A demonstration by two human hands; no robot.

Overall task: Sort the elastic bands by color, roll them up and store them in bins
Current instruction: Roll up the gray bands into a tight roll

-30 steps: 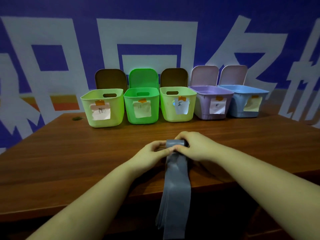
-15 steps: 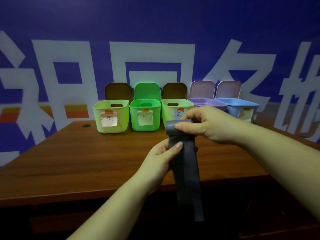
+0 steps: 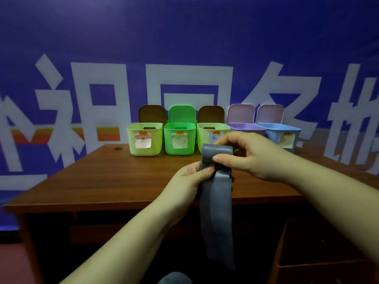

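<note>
From the head view, we hold a grey elastic band up in front of us, above the near edge of the wooden table. Our right hand pinches the small roll started at the band's top end, thumb on the near face, fingers curled over the far side. Just below that pinch, our left hand grips the flat strip between thumb and fingers. Below both grips the rest hangs straight down, past the table's edge.

We judge the band light, soft and limp, probably a little springy, so the roll will likely loosen unless it is kept pinched across its full width; the best hold is at the roll itself, with the other hand feeding the strip just beneath.

Beyond the grip stand five bins with paper labels; their writing is too small to read. The right hand covers part of the third bin, and the band's tail fades into darkness.
</note>
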